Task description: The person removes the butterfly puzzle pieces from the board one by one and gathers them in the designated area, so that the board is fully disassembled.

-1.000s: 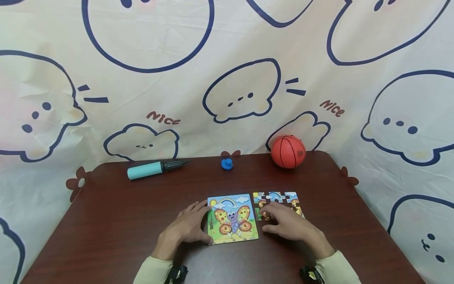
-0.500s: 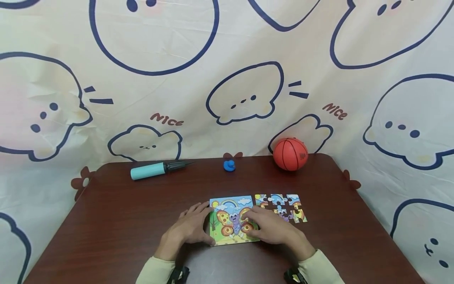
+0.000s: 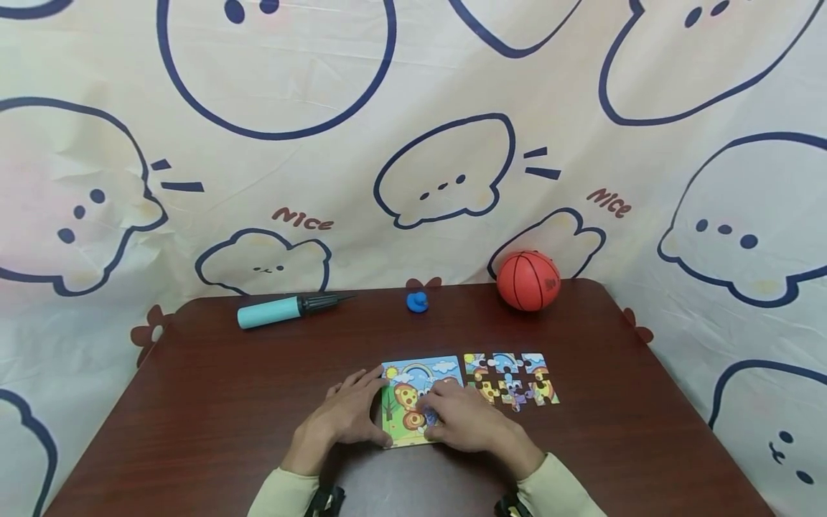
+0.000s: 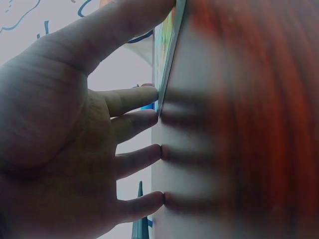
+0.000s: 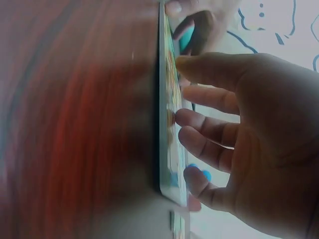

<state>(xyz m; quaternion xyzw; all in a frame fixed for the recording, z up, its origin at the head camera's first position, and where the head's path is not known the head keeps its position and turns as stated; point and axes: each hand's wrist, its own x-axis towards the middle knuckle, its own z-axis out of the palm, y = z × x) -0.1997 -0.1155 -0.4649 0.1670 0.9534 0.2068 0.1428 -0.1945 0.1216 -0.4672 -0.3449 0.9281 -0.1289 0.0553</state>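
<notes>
Butterfly board crowded!
Left hand, spread, touches its nine-o'clock edge; right hand, loosely bent, covers three o'clock; both empty.

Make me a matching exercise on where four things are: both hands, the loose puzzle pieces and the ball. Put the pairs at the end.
Things
1. left hand
2. right hand
3. loose puzzle pieces
4. red ball

Places
A. near the far edge of the table
B. over the puzzle board
C. in rows, just right of the puzzle board
D. at the puzzle board's left edge

Pairs: 1-D, 2-B, 3-C, 4-A
</notes>
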